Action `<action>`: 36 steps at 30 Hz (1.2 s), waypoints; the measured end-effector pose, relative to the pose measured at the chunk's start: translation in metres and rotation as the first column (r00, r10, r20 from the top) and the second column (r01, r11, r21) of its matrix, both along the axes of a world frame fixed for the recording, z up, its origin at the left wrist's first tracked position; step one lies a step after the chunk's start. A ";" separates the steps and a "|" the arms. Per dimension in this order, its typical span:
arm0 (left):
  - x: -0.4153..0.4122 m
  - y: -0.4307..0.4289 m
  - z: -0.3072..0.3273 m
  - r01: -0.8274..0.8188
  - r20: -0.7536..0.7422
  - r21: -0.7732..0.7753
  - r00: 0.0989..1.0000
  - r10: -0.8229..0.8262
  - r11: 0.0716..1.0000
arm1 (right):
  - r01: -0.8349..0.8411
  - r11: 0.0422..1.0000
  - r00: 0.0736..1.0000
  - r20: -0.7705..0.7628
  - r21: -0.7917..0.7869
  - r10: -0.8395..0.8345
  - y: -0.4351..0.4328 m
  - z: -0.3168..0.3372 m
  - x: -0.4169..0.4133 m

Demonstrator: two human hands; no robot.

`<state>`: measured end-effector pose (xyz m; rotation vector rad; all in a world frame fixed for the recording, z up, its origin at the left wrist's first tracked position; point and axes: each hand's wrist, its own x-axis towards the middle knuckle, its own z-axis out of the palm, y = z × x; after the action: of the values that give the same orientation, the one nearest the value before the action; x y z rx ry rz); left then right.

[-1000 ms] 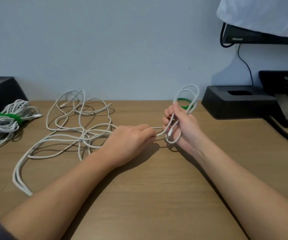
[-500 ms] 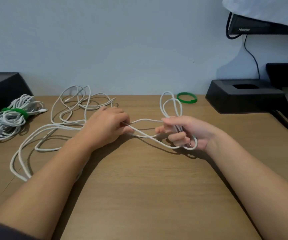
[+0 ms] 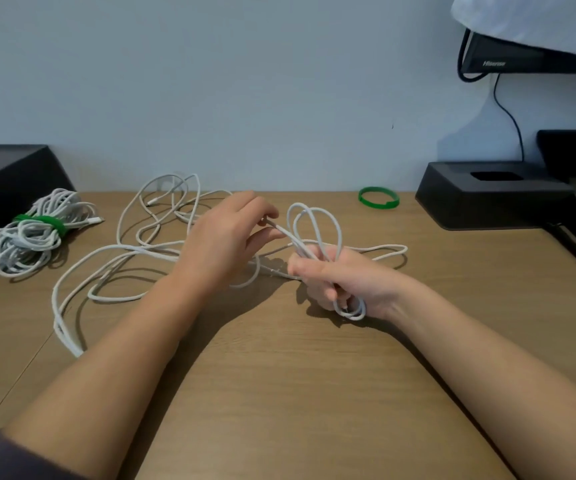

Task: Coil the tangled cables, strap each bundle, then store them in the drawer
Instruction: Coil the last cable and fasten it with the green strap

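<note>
While the white cable (image 3: 55, 306) sprawls in loose, crossing curves over the left half of the wooden table (image 3: 279, 393), its gathered part forms a small coil (image 3: 356, 315) of a few long, narrow loops. The coil's long axis runs from the wall side towards the person: the upper loops stand up above the right hand (image 3: 349, 282) and lean towards the wall, and the lower ends poke out just under the fist. The cable is thin, round and plain white. The right hand grasps the coil around its middle, fingers curled round the strands, resting on the table. One strand leaves the fist up and to the left, where the left hand (image 3: 226, 237), raised just above the tangle, pinches it between thumb and fingertips; another slack loop lies on the table to the right of the fist. Far left, a finished bundle (image 3: 20, 247) lies wrapped with a green strap (image 3: 42, 221), beside a black box (image 3: 9, 171). A spare green strap ring (image 3: 378, 199) lies near the wall, well apart from both hands, next to a black stand (image 3: 487, 202)
</note>
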<state>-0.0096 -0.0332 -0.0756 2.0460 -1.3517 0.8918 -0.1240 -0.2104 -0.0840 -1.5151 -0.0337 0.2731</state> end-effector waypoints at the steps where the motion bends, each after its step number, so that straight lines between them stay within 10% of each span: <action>1: -0.001 0.000 0.001 0.019 0.032 -0.014 0.999 -0.018 1.000 | -0.040 0.999 0.999 0.008 0.000 0.040 0.001 0.001 -0.001; 19: -0.009 -0.006 0.005 0.055 0.117 0.101 0.991 -0.067 0.993 | -0.216 0.967 0.973 -0.046 0.132 0.224 -0.006 0.002 -0.004; 26: 0.002 -0.001 -0.007 -0.136 -0.502 -0.073 0.861 0.082 0.988 | 0.186 0.828 0.962 0.075 0.528 -0.264 -0.013 0.002 0.005; 32: 0.004 0.002 -0.009 -0.161 -0.478 0.053 0.862 0.167 0.985 | 0.385 0.584 0.804 0.051 0.715 -0.593 -0.020 0.007 0.006; 36: 0.002 -0.001 -0.012 -0.099 -0.325 0.079 0.938 0.119 0.992 | 0.453 0.680 0.820 0.030 0.577 -0.572 -0.017 0.004 0.005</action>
<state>-0.0079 -0.0340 -0.0878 2.2165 -1.1047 0.5239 -0.1189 -0.2274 -0.0801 -0.9091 0.1434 -0.3443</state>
